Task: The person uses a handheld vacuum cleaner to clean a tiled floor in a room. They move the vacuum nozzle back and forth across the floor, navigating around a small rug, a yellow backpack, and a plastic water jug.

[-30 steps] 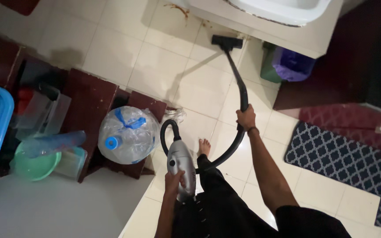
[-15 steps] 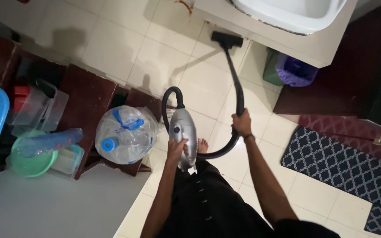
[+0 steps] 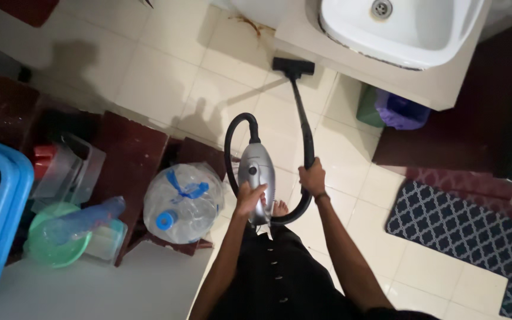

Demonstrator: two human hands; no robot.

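Observation:
My left hand (image 3: pixel 249 197) grips the handle of a silver handheld vacuum cleaner (image 3: pixel 257 173) held above the tiled floor. A black hose (image 3: pixel 232 131) loops from the vacuum's top round to a black wand (image 3: pixel 303 124). My right hand (image 3: pixel 312 178) is closed round that wand near its lower bend. The wand runs up to a black floor nozzle (image 3: pixel 293 66) resting on the cream tiles at the foot of the white sink unit (image 3: pixel 362 50). My bare foot (image 3: pixel 279 208) shows just below the vacuum.
A large clear water bottle (image 3: pixel 182 202) with a blue cap lies left of me, next to dark red wooden pieces (image 3: pixel 128 154), plastic containers (image 3: pixel 66 172), a green bowl (image 3: pixel 54 249) and a blue tub (image 3: pixel 1 207). A patterned mat (image 3: pixel 463 231) lies right; a purple-lined bin (image 3: pixel 395 109) stands under the sink.
The vacuum body has risen and moved forward in my left hand. My right hand has drawn in closer along the wand, and the nozzle has shifted slightly left along the sink base.

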